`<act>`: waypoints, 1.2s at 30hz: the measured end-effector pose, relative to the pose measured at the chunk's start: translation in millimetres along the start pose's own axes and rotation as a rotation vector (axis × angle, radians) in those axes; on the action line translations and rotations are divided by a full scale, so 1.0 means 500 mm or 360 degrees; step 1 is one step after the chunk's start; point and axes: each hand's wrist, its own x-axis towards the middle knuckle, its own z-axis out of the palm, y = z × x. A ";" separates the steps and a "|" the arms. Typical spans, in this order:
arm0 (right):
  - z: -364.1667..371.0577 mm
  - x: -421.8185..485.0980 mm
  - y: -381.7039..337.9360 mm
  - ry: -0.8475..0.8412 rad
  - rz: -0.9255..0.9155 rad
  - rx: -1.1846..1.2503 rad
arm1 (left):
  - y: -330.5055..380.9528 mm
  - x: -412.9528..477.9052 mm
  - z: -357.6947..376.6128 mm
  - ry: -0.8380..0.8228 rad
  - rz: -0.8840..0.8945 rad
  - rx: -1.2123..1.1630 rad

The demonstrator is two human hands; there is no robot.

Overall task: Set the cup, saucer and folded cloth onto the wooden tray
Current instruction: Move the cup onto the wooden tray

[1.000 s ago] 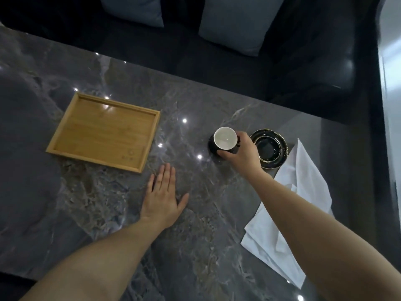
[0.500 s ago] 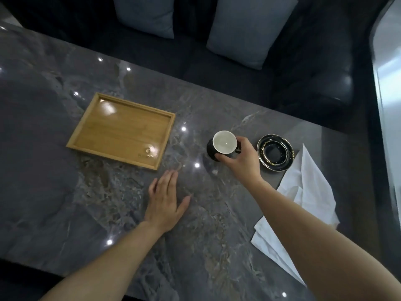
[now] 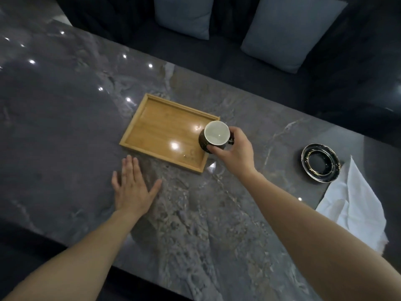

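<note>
My right hand (image 3: 235,152) grips a dark cup (image 3: 216,135) with a white inside, holding it over the right end of the wooden tray (image 3: 160,129). Whether the cup touches the tray I cannot tell. The tray lies bare on the grey marble table. A black saucer (image 3: 320,162) with gold rings sits far right on the table. A white folded cloth (image 3: 355,203) lies beside it, at the table's right edge. My left hand (image 3: 132,187) rests flat on the table, fingers spread, just in front of the tray's near left corner.
The dark marble table (image 3: 65,127) stretches wide to the left. Behind it stands a dark sofa with two grey cushions (image 3: 290,31). The table's near edge runs along the bottom of the view.
My right hand has carried the cup leftward from beside the saucer to over the tray's right end. The view has shifted left. My left hand stays flat on the table.
</note>
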 end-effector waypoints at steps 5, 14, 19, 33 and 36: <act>0.079 0.043 -0.062 -0.0017 -0.0054 0.0007 | -0.059 0.042 0.001 -0.0091 -0.0054 0.0066; 0.222 0.109 -0.140 -0.0012 -0.0088 -0.0015 | -0.063 0.045 0.004 -0.0120 -0.0003 0.0059; 0.287 0.137 -0.165 -0.0068 -0.0037 0.0006 | -0.065 0.048 0.011 -0.0123 0.0028 0.0022; 0.373 0.195 -0.195 -0.0047 -0.0001 -0.0100 | -0.062 0.048 0.007 -0.0137 0.0043 -0.0005; 0.380 0.202 -0.197 -0.0042 -0.0011 -0.0113 | -0.062 0.048 0.003 -0.0154 0.0049 0.0002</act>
